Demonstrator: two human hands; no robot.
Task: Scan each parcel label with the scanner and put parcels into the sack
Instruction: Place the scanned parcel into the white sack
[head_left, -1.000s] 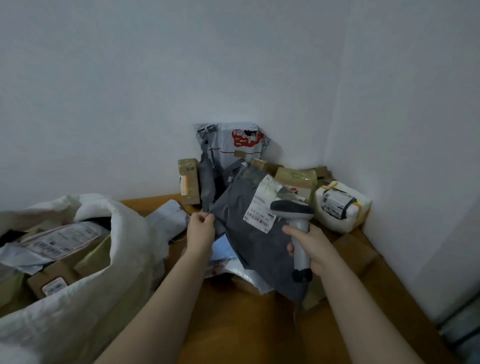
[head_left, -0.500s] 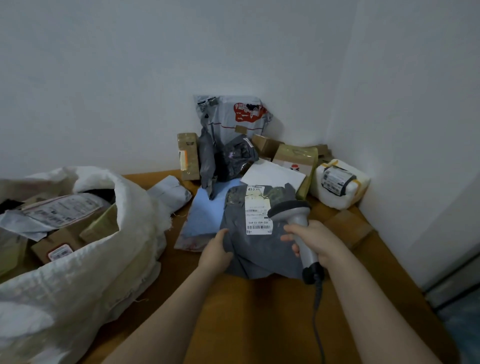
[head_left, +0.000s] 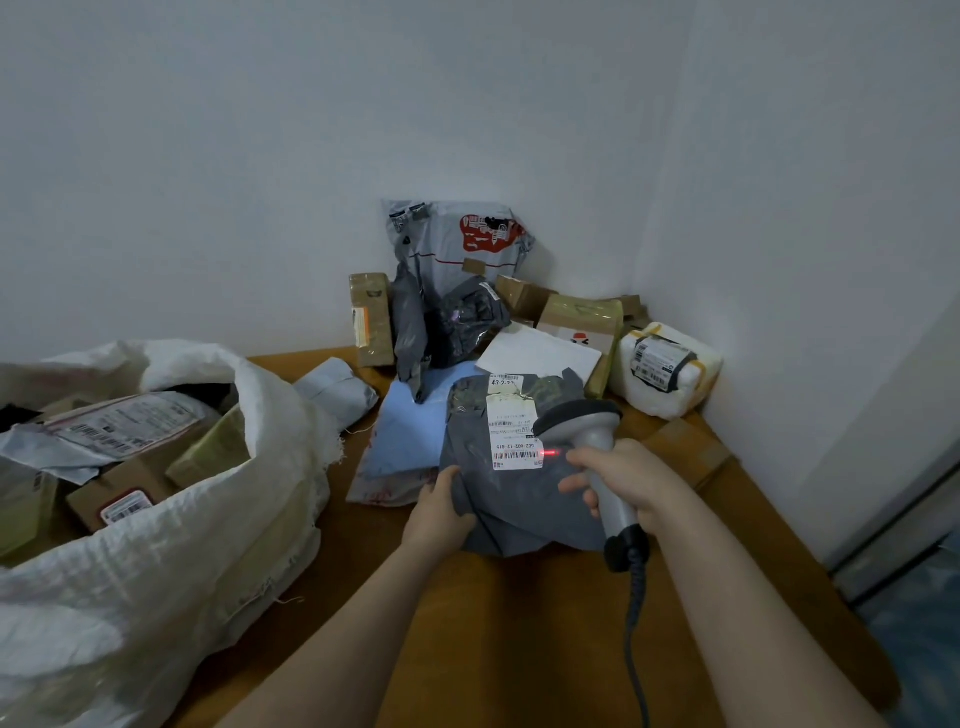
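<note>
Currently, the scan step is in hand. Nearest, the cable (head_left: 631, 623) hangs from the base of the scanner (head_left: 597, 447) and runs over the table (head_left: 519, 649). The right hand (head_left: 626, 483) is wrapped round the scanner handle, with the forefinger forward at the trigger area. The left hand (head_left: 439, 506) grips the near left edge of the grey parcel (head_left: 519, 504). The parcel lies on the table, partly over a blue envelope (head_left: 410, 431). The scanner head sits just beside the white label (head_left: 513, 426). A red line of light (head_left: 549, 453) falls at the right end of the barcode (head_left: 515, 455), partly off the label edge.

To do the step well:
- Shift the aim left so that the red line crosses the whole barcode.
- Pull the wrapper flat with the left hand; creases in the film may break the read.
- Hold the head off the label, not touching it.

The sack (head_left: 156, 571) stands open at the left, well apart from the grey parcel, with parcels inside. Farther back, more parcels, probably not yet scanned, are piled against the wall (head_left: 311, 182), among them a white wrapped parcel (head_left: 665, 369).
</note>
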